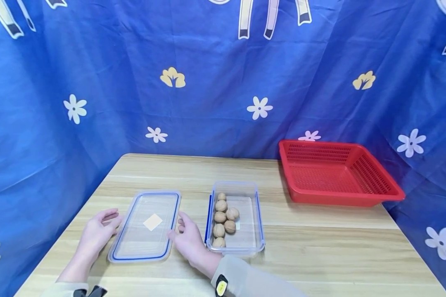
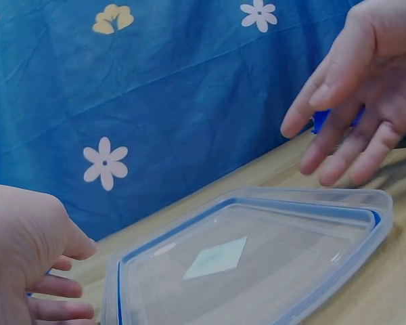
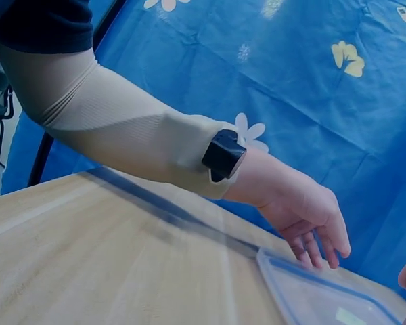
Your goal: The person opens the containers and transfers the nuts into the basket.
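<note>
A clear lid [image 1: 145, 243] with a blue seal and a pale square label [image 1: 153, 222] lies flat on the table. Beside its left edge is my left hand [image 1: 98, 231], fingers relaxed and holding nothing. My right hand [image 1: 187, 239] is at the lid's right edge, between lid and container; the left wrist view shows its fingers [image 2: 362, 145] spread, raised over the lid's far side and apart from it. To the right stands a clear plastic container [image 1: 247, 250] with blue side clips. Several walnuts [image 1: 220, 217] sit in its left half.
A red plastic basket [image 1: 293, 185] with slotted walls stands at the table's back right. Blue patterned cloth [image 1: 208, 111] hangs behind and beside the wooden table [image 1: 319, 255]. My right forearm [image 1: 245, 274] reaches in just in front of the container.
</note>
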{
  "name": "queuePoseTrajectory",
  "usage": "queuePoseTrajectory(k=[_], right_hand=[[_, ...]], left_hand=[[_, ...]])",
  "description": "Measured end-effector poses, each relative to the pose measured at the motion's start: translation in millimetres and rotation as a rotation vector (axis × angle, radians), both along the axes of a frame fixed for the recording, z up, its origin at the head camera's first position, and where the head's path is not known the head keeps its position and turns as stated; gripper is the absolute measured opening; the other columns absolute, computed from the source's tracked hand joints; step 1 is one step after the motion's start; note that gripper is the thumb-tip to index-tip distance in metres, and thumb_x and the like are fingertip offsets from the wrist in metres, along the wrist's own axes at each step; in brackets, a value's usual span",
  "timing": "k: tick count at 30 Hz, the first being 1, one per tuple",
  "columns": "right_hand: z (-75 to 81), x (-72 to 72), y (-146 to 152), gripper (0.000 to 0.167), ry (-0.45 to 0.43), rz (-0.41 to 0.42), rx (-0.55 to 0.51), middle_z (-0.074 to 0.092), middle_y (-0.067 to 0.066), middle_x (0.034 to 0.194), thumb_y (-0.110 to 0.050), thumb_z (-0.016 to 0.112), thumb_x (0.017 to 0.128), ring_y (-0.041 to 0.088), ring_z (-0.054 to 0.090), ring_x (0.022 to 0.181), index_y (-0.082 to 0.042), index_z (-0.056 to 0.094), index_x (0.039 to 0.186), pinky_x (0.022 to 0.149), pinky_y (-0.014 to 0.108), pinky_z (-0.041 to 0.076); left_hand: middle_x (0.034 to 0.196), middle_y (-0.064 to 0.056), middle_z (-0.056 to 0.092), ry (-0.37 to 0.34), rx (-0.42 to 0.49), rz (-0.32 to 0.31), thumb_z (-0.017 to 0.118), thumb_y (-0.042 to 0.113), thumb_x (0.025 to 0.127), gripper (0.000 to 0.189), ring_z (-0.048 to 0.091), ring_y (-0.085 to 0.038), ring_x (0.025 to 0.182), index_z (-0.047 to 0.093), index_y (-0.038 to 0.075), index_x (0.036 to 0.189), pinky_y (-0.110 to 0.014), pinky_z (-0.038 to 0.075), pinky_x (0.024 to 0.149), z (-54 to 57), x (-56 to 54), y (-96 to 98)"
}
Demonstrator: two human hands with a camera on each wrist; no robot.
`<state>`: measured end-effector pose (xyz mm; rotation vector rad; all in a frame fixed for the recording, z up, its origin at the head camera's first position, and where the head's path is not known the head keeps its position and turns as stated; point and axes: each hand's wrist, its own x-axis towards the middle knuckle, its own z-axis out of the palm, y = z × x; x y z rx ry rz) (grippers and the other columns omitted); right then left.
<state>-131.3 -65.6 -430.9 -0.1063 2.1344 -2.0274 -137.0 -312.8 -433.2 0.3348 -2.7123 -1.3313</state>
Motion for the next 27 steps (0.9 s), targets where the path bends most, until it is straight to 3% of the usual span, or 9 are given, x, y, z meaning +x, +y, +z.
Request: queuePoseTrajectory(k=[5,9,15,18,22,27], right_hand=[[8.6,-2.6,6.8,0.059,0.029,-0.003,-0.013,0.052,0.014,0.126,-0.006,0.065,0.082,0.032,0.051,0.114,-0.004,0.043,0.136,0.095,0.043,0.044],[15.2,-5.4,13.2,0.059,0.047,-0.007,-0.051,0.053,0.012,0.125,-0.006,0.066,0.082,0.031,0.052,0.111,-0.004,0.043,0.136,0.092,0.041,0.046],[23.1,-11.1,22.9,0.06,0.063,0.002,-0.095,0.055,0.008,0.123,-0.007,0.067,0.081,0.028,0.053,0.109,-0.004,0.043,0.136,0.087,0.037,0.05],[27.2,-13.8,27.7,0.061,0.063,0.007,-0.1,0.055,0.007,0.123,-0.009,0.068,0.081,0.026,0.054,0.108,-0.006,0.044,0.137,0.085,0.035,0.05],[32.3,-17.1,34.3,0.06,0.095,0.023,-0.117,0.056,0.008,0.123,-0.007,0.066,0.082,0.026,0.055,0.107,-0.004,0.043,0.137,0.086,0.033,0.05],[37.4,-20.0,43.3,0.058,0.119,0.04,-0.15,0.055,0.006,0.125,-0.008,0.064,0.084,0.022,0.055,0.107,-0.006,0.042,0.138,0.086,0.03,0.049]], left_hand=[[0.125,-0.035,0.046,0.069,-0.096,0.023,0.05,0.036,0.095,0.061,0.055,-0.042,0.103,0.038,-0.01,0.133,-0.016,0.05,0.059,6.1,0.6,4.3],[0.123,-0.035,0.048,0.084,-0.117,0.035,0.051,0.038,0.094,0.063,0.053,-0.045,0.106,0.037,-0.007,0.135,-0.015,0.047,0.059,12.2,-1.2,9.7],[0.134,-0.031,0.041,0.088,-0.099,-0.001,0.049,0.041,0.094,0.066,0.051,-0.046,0.11,0.035,-0.005,0.138,-0.042,0.05,0.079,23.3,-5.1,23.3],[0.134,-0.03,0.041,0.121,-0.091,-0.03,0.05,0.039,0.095,0.062,0.051,-0.045,0.11,0.037,-0.005,0.137,-0.028,0.051,0.076,28.4,-7.4,31.1],[0.132,-0.029,0.044,0.152,-0.06,-0.067,0.052,0.038,0.094,0.061,0.052,-0.043,0.11,0.039,-0.005,0.135,-0.006,0.041,0.065,35.9,-10.0,43.3],[0.131,-0.027,0.046,0.173,-0.037,-0.125,0.053,0.034,0.094,0.06,0.051,-0.042,0.111,0.037,-0.005,0.137,-0.007,0.043,0.066,43.4,-12.1,58.2]])
